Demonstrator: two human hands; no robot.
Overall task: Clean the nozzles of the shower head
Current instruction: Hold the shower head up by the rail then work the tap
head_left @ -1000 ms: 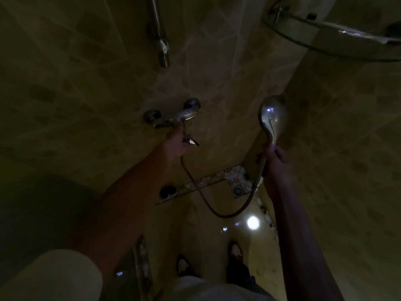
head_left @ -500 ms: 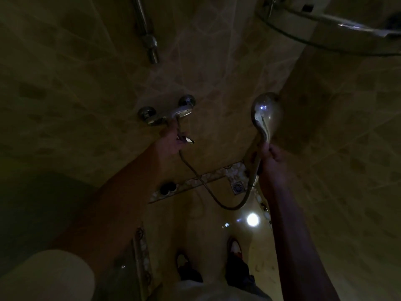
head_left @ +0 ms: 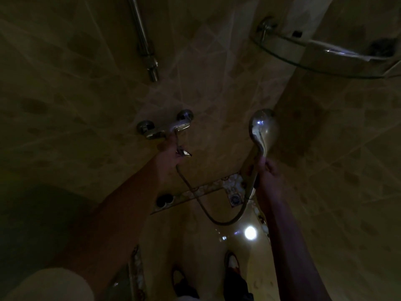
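The room is very dark. A chrome hand shower head [head_left: 261,124] points up and away, its rounded back toward me, so the nozzles are hidden. My right hand [head_left: 268,172] grips its handle from below. A metal hose [head_left: 208,211] loops from the handle down and back up to the wall mixer tap [head_left: 165,128]. My left hand [head_left: 171,153] is closed on the tap's lever just under the mixer body.
A vertical chrome riser rail [head_left: 143,44] ends above the tap. A curved glass corner shelf [head_left: 325,61] juts out at upper right. A floor drain [head_left: 235,199] and a bright light reflection [head_left: 250,232] lie below. My feet stand at the bottom.
Both hands keep their grips. The view has shifted slightly, and the shower head and right hand sit a little lower and to the left in the picture than a second ago.
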